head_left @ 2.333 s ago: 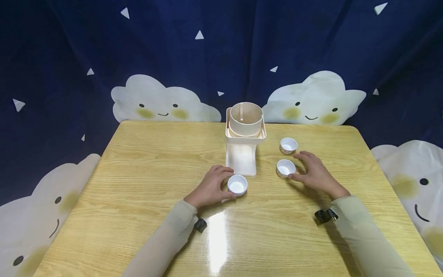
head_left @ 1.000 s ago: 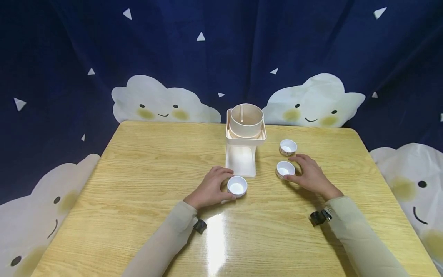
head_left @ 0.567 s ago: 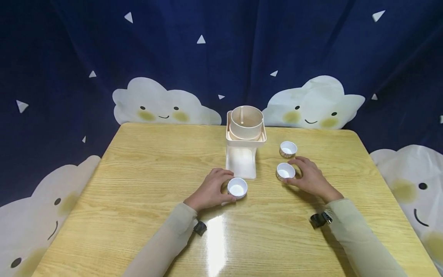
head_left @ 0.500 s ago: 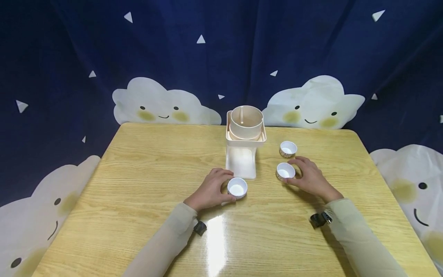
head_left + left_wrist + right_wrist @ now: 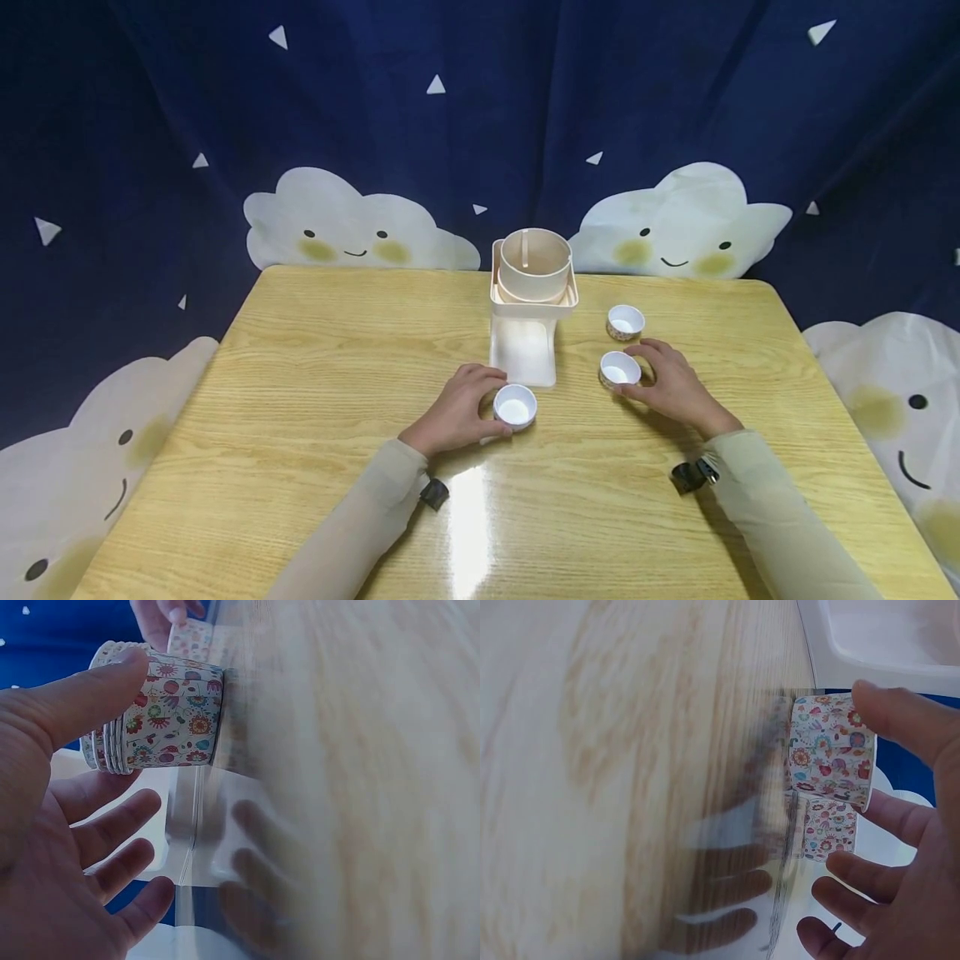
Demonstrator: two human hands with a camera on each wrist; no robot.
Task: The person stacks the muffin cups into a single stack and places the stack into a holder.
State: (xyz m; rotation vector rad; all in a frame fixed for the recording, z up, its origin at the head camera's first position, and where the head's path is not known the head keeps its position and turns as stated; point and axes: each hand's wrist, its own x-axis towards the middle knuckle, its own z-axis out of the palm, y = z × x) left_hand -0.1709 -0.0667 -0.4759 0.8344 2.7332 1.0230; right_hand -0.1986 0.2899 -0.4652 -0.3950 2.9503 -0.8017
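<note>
On the wooden table (image 5: 300,375), just in front of a cream stand (image 5: 522,350), the left hand (image 5: 457,408) holds a stack of cups (image 5: 515,408). From above, in the head view, the stack looks like just one white cup. The left wrist view shows more: a few rims are packed close together, and the outside is covered with bright flowers. There the thumb and pointer finger pinch the stack from two sides, and the other three fingers are spread apart. The stack stands upright with its bottom on the table.

To the right of the stand, the right hand (image 5: 678,387) has a single cup (image 5: 619,371). The right wrist view shows the thumb near the rim on one side and the pointer finger on the other, pinching it, with the rest of the fingers spread. This cup is upright on the table too, with the same kind of flowers, which hardly show from above. Just behind it, near the fingers, stands a back cup (image 5: 626,323).

Only the head view shows the round tub (image 5: 534,283) on top of the stand. Behind the table hangs a dark blue curtain (image 5: 375,100) with smiling white clouds (image 5: 360,208) and little white triangles (image 5: 436,85).
</note>
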